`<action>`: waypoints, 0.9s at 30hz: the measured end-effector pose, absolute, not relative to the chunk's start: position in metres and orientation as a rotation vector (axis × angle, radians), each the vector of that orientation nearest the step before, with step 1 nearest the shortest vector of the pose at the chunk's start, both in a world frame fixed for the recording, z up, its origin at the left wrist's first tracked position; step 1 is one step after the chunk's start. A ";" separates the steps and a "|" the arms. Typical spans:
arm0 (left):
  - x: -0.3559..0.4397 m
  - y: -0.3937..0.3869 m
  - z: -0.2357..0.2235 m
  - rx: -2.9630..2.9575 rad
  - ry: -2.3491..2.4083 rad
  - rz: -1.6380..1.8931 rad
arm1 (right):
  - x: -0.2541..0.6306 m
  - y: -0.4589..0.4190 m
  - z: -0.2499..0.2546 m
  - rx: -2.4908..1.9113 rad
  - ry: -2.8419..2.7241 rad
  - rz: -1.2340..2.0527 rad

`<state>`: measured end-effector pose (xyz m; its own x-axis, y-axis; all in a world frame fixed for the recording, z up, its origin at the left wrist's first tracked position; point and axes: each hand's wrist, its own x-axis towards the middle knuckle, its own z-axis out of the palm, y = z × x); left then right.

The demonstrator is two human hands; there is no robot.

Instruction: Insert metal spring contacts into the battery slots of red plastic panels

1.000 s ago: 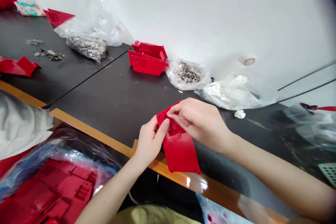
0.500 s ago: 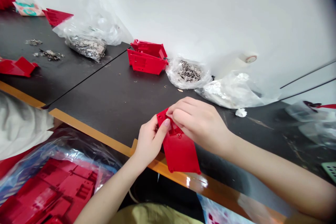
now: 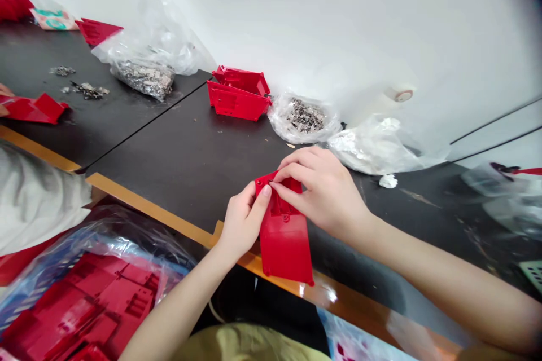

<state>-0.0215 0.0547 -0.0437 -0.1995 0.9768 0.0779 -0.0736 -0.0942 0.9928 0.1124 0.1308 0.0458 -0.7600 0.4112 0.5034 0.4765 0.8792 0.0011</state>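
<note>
1. No text, label, brand or number can be read anywhere in the view;
2. the printed packet [image 3: 54, 20] at the far end of the bench shows a teal and pink pattern, too small and blurred to read;
3. the red moulded plastic panel [image 3: 284, 251] shows no legible lettering on its visible face;
4. the clear plastic bag [image 3: 282, 124] of metal scraps shows no readable print.

Left hand [image 3: 242, 223], right hand [image 3: 325, 192] close together, fingers curled.
</note>
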 end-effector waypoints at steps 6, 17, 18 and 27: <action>-0.021 0.057 -0.041 1.104 1.256 1.435 | 0.119 0.138 0.042 -0.647 -2.596 -0.093; -0.019 0.050 -0.028 1.267 1.468 1.311 | 0.111 0.130 0.062 -1.065 -2.701 0.011; -0.018 0.048 -0.027 1.259 1.474 1.302 | 0.112 0.138 0.066 -1.114 -2.693 0.230; -0.006 0.045 -0.018 1.097 1.498 1.308 | 0.133 0.158 0.055 -1.007 -2.454 1.260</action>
